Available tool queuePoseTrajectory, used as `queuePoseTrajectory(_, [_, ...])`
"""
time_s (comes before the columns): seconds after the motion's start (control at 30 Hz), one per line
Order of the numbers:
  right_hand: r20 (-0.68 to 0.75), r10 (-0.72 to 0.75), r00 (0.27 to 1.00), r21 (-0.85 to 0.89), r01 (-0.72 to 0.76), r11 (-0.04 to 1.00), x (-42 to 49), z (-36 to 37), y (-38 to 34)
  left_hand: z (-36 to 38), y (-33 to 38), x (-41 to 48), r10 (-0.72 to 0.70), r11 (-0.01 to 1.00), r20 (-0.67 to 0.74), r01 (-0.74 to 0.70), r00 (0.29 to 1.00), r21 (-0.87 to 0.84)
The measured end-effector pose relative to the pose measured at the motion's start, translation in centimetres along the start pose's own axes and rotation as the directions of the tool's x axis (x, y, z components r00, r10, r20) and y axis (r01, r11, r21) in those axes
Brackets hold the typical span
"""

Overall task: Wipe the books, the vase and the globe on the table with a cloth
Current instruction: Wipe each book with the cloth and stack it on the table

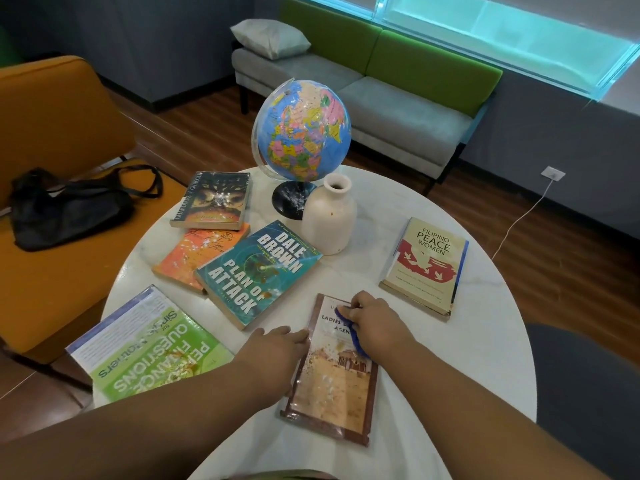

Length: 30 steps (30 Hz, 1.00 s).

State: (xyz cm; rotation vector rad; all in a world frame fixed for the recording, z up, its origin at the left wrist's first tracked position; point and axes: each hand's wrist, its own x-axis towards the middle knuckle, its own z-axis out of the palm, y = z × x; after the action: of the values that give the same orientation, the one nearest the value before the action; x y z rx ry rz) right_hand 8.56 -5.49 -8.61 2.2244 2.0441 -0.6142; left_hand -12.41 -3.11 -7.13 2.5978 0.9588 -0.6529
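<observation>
A brown-bordered book (334, 386) lies at the front of the round white table (467, 341). My right hand (375, 320) grips a blue cloth (356, 339) and presses it on the book's upper cover. My left hand (277, 348) rests against the book's left edge, fingers straight. A cream vase (329, 218) and a globe (303, 131) stand at the table's back. Other books lie around: a teal one (256, 271), an orange one (197, 252), a dark one (213, 200), a green one (149, 344) and a beige one (426, 266).
An orange armchair (52, 133) with a black bag (69, 209) stands at the left. A grey and green sofa (381, 95) with a pillow (270, 38) is behind the table. A dark chair (588, 393) sits at the right. A white cable (519, 220) runs across the wood floor.
</observation>
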Motion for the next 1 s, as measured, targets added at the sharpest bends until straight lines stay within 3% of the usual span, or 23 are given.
queuePoseTrajectory(0.13, [0.054, -0.148, 0.988, -0.102, 0.153, 0.983, 0.1, 0.1, 0.0, 0.2, -0.1, 0.2, -0.007, 1.000, 0.007, 0.006, 1.000, 0.008])
queuePoseTrajectory(0.2, [-0.014, -0.170, 0.985, -0.197, 0.164, 0.967, 0.4, -0.2, 0.9, 0.2, -0.1, 0.2, -0.008, 1.000, 0.012, 0.008, 1.000, 0.005])
queuePoseTrajectory(0.3, [-0.056, -0.035, 0.998, -0.084, 0.030, 0.996, 1.1, 0.1, 1.1, 0.2, 0.0, 0.3, -0.009, 1.000, 0.011, 0.009, 1.000, 0.002])
queuePoseTrajectory(0.43, [0.022, -0.158, 0.987, -0.080, 0.160, 0.984, 1.3, 0.8, 0.4, 0.3, -0.2, 0.4, -0.004, 1.000, 0.011, 0.004, 1.000, 0.011])
queuePoseTrajectory(0.53, [-0.037, -0.224, 0.974, -0.132, 0.217, 0.967, 1.8, 0.0, 0.6, 0.6, -0.3, 0.4, -0.001, 1.000, 0.006, 0.001, 1.000, 0.006])
queuePoseTrajectory(0.6, [-0.046, -0.133, 0.990, -0.132, 0.126, 0.983, 2.6, 0.0, 0.6, 0.6, -0.4, 0.4, -0.003, 1.000, 0.003, 0.003, 1.000, 0.002])
queuePoseTrajectory(0.67, [-0.007, -0.166, 0.986, -0.188, 0.162, 0.969, 3.0, 0.4, -0.3, 0.6, -0.5, 0.4, -0.001, 1.000, 0.004, 0.001, 1.000, 0.003])
queuePoseTrajectory(0.8, [0.139, -0.268, 0.953, -0.090, 0.281, 0.955, 2.5, 0.1, -0.2, 0.5, -0.5, 0.3, -0.001, 1.000, 0.015, 0.001, 1.000, 0.003])
queuePoseTrajectory(0.93, [0.040, -0.337, 0.941, -0.167, 0.339, 0.926, 2.3, -0.8, 1.7, 0.4, -0.4, 0.3, 0.000, 1.000, 0.025, 0.000, 1.000, 0.005])
queuePoseTrajectory(1.0, [0.071, -0.316, 0.946, -0.185, 0.324, 0.928, 1.7, -0.5, 1.5, 0.5, -0.5, 0.4, -0.002, 1.000, 0.031, 0.002, 1.000, 0.007])
